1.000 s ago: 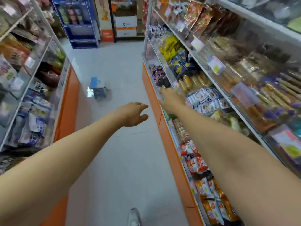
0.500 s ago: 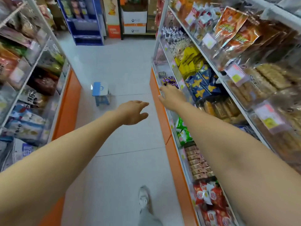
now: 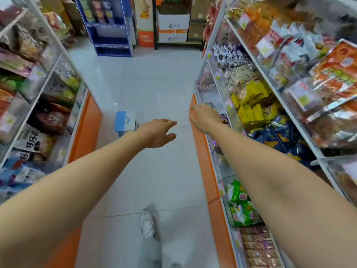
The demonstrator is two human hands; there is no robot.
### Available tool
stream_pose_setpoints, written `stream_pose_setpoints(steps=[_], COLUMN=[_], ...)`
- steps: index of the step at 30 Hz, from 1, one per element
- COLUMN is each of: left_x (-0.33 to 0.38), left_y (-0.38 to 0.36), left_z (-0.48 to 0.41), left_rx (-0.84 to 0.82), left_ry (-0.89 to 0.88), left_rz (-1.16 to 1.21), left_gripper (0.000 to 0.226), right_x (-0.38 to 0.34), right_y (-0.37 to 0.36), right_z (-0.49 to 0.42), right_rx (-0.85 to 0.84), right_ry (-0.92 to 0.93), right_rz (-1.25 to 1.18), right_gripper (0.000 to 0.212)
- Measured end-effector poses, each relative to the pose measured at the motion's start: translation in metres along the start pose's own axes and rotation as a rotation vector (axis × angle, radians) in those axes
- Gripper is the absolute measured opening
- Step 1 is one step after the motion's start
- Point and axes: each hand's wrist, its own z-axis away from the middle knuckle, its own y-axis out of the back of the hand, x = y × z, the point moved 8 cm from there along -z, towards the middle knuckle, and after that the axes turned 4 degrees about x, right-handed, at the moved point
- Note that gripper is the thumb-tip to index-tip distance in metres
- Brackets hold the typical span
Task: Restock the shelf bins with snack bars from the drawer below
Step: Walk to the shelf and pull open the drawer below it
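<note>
Shop aisle, white tiled floor [image 3: 154, 84] | left hand [image 3: 158, 133] empty, fingers loosely spread, over floor | right hand [image 3: 205, 118] empty, fingers spread, at front edge of right shelf unit [image 3: 201, 151] low bins | brown wrapped snack bars [image 3: 257, 246] in low bin nearer camera | blue stool [image 3: 124, 120] ahead

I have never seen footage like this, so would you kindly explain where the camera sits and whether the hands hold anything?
No machine here: a person wears a wide-angle camera on the head, looking forward and down a shop aisle. The left hand hangs open over the floor, holding nothing. The right hand, also open and empty, reaches to the front edge of the right-hand shelf; whether it touches is unclear. Its clear bins hold snacks, such as yellow packets and green packets. A blue stool stands on the floor ahead.
</note>
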Motion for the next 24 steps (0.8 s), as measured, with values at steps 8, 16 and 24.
stream_pose_setpoints(steps=[8, 16, 24], left_x=[-0.088, -0.125, -0.152], left_y=[0.043, 0.068, 0.102], left_z=[-0.122, -0.234, -0.371], left_rx=[-0.057, -0.11, -0.123], left_ry=[-0.026, -0.094, -0.117], left_rz=[-0.037, -0.046, -0.059], left_gripper=[0.057, 0.056, 0.056], right_x=[-0.018, 0.022, 0.068], right_y=[-0.004, -0.022, -0.027], right_z=[-0.138, -0.253, -0.386], right_rx=[-0.012, -0.055, -0.045], right_ry=[-0.056, -0.141, -0.162], right_rz=[-0.022, -0.028, -0.041], right_gripper=[0.045, 0.044, 0.044])
